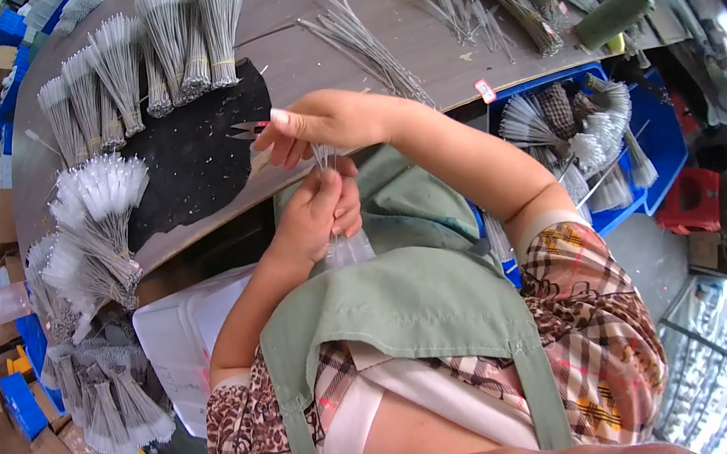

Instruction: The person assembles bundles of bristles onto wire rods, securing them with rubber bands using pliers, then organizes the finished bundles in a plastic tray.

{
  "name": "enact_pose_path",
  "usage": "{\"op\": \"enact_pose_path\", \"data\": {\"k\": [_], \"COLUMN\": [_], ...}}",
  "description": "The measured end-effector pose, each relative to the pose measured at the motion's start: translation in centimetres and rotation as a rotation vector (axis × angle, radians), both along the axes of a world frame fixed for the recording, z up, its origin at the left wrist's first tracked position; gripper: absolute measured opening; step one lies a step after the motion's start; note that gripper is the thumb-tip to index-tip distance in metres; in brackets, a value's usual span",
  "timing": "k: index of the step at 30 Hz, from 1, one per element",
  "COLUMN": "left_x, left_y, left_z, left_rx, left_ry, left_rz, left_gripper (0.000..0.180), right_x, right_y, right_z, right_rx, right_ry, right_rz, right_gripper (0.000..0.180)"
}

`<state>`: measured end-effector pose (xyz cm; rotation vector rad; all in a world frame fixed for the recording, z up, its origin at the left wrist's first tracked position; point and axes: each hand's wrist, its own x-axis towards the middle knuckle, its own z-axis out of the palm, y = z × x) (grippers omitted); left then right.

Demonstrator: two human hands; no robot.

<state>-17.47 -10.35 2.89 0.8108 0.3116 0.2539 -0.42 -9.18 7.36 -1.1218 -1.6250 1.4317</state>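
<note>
Close to my apron, my left hand (322,212) is closed round a bundle of thin wire brushes (348,249). Their pale bristle ends hang below the fist, and the bare wire stems stick up above it. My right hand (317,124) is bent over the tops of these stems with its fingers curled. From beside its thumb, small scissors (248,131) with pointed dark blades and a bit of red jut out to the left, apparently gripped in that hand. The palm hides their handles. Beneath and beyond lies a black mat (199,148) dotted with white specks.
Tied brush bundles (170,40) stand along the table's back left, and more (102,217) crowd its left edge. Loose wire stems (366,45) lie mid-table. At right are a green roll (614,13) and a blue bin (662,134) of brushes. A white tub (178,327) stands below the table.
</note>
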Motion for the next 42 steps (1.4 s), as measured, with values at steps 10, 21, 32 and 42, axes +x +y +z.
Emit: {"op": "enact_pose_path", "data": {"k": [10,21,32,42], "left_x": [-0.3,-5.4,-7.6,-7.7], "left_y": [2.5,12.4,16.9,18.1], "left_z": [1.2,0.8,-0.1,-0.8], "left_rx": [-0.170,-0.124,-0.204,-0.268], "left_ry": [0.139,0.163,0.501,0.435], "left_rz": [0.145,0.475,0.446,0.369], "left_gripper": [0.020,0.021,0.019,0.021], "right_x": [2.1,19.4,24.4,30.5], "right_y": [2.0,26.4,42.6,46.2], "right_z": [0.5,-0.1,-6.2,-9.5], "right_rx": [0.108,0.396,0.207,0.527], "right_ry": [-0.217,-1.352,-1.449,-1.781], "right_rz": [-0.168,-0.687,-0.899,-0.674], "right_gripper": [0.053,0.029,0.029,0.026]}}
